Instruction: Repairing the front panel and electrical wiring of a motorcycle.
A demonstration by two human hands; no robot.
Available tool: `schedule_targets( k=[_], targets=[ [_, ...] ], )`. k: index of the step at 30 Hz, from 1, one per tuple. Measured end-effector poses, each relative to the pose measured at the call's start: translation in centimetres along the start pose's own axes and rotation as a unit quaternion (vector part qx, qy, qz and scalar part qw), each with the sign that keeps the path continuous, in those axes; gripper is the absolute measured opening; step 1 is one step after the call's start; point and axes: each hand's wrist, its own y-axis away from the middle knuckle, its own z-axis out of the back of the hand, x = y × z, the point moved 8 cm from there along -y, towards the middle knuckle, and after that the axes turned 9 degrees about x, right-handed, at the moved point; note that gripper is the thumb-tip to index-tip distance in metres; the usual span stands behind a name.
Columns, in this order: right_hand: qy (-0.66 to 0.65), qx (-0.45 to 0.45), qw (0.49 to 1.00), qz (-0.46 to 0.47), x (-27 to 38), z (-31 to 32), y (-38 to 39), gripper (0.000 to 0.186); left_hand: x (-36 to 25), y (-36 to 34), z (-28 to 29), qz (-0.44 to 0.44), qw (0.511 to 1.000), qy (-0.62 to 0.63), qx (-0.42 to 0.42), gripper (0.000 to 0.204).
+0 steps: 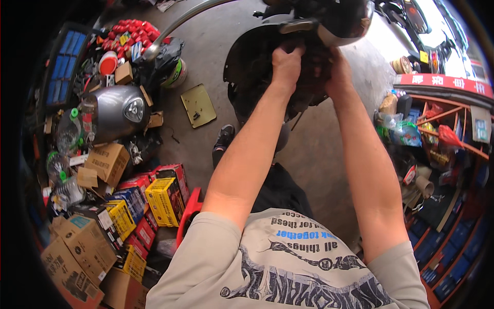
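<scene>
Evidently both bare hands are busy at the black curved bodywork [244, 59], which stands directly ahead of the person, upper middle in the head view, above the concrete floor [177, 144]. The left hand [286, 66] reaches into its shaded inner side, with the fingers bent; whether they are clamped on a part there or merely touching it, I cannot tell. The right hand [338, 74] is at the opposite side, just below a rounded glossy black piece [346, 23], and its fingers are too dark and hidden to say whether they are together or apart. Both forearms stretch forward from the sleeves of a printed grey T-shirt [206, 257]. Left of the bodywork, a yellowish tray [201, 100] lies on the floor with small dark parts [196, 116] on it, near a dark shoe [225, 136]. Farther left sit a silver-grey casing [110, 116], clear plastic bottles [69, 133] and a heap of red pieces [146, 32]. Nearer the person, a yellow box [163, 200] stands beside a red plastic edge [190, 211]. Over on the right, blue bins [460, 237] fill a rack.
</scene>
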Motion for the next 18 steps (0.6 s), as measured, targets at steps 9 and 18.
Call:
schedule_targets(
  k=[9,18],
  targets=[
    [0.07,0.02,0.997,0.013,0.0,-0.1,1.8,0.045,1.2,-0.1,6.1,0.032,0.995,0.075,-0.061,0.023],
    [0.116,0.014,0.992,0.056,0.0,-2.5,3.3,0.03,-2.0,-0.9,3.6,0.097,0.995,0.017,0.025,0.055]
  ],
)
